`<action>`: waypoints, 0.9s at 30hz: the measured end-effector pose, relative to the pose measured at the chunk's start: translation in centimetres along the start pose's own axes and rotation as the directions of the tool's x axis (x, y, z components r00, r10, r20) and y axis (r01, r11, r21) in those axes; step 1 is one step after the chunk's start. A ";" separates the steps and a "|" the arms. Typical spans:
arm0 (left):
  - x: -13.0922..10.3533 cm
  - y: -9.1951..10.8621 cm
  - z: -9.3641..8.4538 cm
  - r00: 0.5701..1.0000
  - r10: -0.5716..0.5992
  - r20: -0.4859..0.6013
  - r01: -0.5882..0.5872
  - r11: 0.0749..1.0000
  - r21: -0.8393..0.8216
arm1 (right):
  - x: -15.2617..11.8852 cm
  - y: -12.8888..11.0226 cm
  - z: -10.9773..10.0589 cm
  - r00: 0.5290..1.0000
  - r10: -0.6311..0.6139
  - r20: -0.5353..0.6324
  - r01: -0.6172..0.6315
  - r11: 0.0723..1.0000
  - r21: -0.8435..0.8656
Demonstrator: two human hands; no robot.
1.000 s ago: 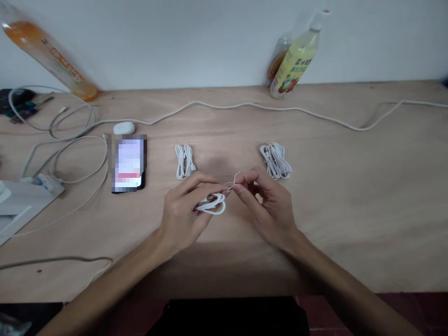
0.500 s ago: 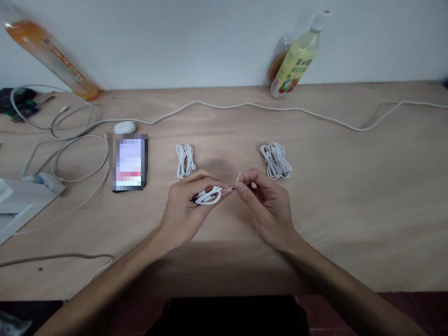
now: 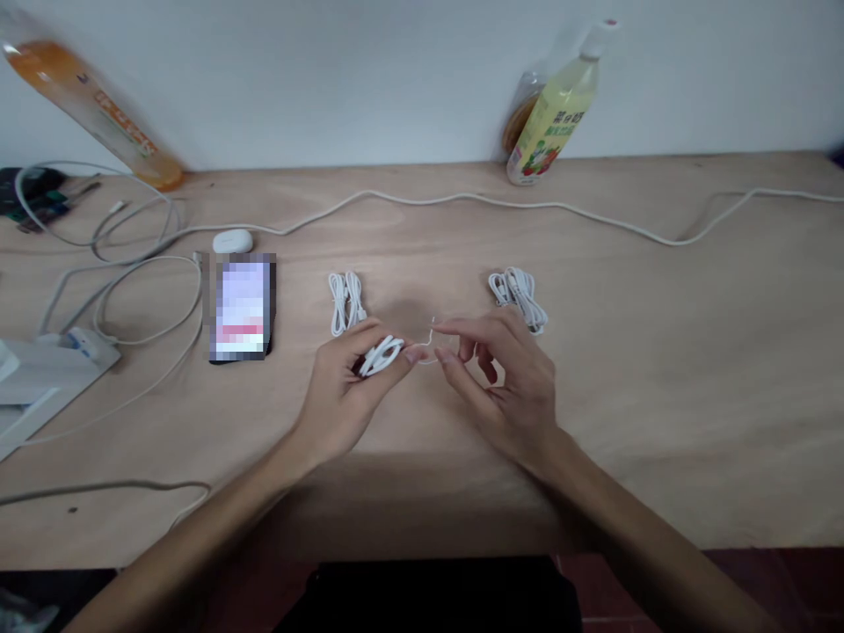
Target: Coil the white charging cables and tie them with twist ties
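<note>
Above the wooden table [image 3: 659,369], the right hand [image 3: 511,374] has thumb and forefinger parted, while the left hand [image 3: 343,382] grips a coiled white cable [image 3: 381,355]. A thin tie [image 3: 431,338] sticks out at the left fingertips, close to the right forefinger; contact is unclear.

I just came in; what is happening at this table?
A person's left hand holds a coiled white cable with a thin white tie sticking out. The right hand is open right by the tie; whether it touches, I cannot tell. Beyond the hands, a left bundle and a right bundle of cable lie on the table.
</note>
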State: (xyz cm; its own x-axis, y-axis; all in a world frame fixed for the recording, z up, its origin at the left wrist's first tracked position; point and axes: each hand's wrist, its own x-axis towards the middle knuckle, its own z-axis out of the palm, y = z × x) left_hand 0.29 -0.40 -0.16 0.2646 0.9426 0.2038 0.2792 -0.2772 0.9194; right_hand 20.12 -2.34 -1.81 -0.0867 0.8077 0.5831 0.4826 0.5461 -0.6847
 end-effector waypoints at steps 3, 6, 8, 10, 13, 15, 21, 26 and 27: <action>0.1 0.0 -0.3 0.999 -0.032 0.015 0.033 0.999 -0.022 | 0.1 0.3 -0.1 0.999 -0.041 0.034 0.043 0.998 -0.049; 0.2 0.0 -0.4 0.998 -0.049 0.029 0.050 0.999 -0.012 | 0.2 0.5 -0.1 0.995 -0.084 0.060 0.089 0.993 -0.083; 0.2 0.1 -0.4 0.998 -0.048 0.046 0.048 0.999 -0.005 | 0.1 0.6 0.0 0.992 -0.109 0.068 0.116 0.987 -0.107; 0.2 0.2 -0.5 0.997 -0.045 0.065 0.046 0.999 -0.008 | 0.0 0.7 0.0 0.991 -0.108 0.078 0.118 0.984 -0.134; 0.3 0.2 -0.5 0.995 -0.059 0.078 0.061 0.998 -0.020 | -0.1 0.9 -0.1 0.992 -0.082 0.096 0.096 0.983 -0.155; 0.3 0.3 -0.5 0.994 -0.075 0.075 0.078 0.997 -0.027 | -0.2 1.0 -0.1 0.991 -0.085 0.106 0.101 0.982 -0.158; 0.4 0.1 -0.3 0.989 -0.108 0.104 0.119 0.987 -0.105 | -0.1 0.9 -0.1 0.988 -0.106 0.109 0.124 0.977 -0.173; 0.3 -0.3 0.0 0.975 -0.193 0.113 0.212 0.960 -0.184 | -0.1 0.9 -0.2 0.986 -0.114 0.123 0.134 0.975 -0.176; 0.2 -0.4 0.0 0.972 -0.208 0.113 0.227 0.953 -0.200 | -0.1 1.0 -0.2 0.986 -0.116 0.120 0.135 0.975 -0.175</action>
State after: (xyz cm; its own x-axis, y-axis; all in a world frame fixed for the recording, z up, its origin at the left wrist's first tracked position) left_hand 0.27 -0.07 -0.49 0.3035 0.9523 -0.0311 0.1418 -0.0129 0.9898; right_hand 20.73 -1.95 -2.48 -0.2455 0.7599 0.6019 0.6110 0.6033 -0.5125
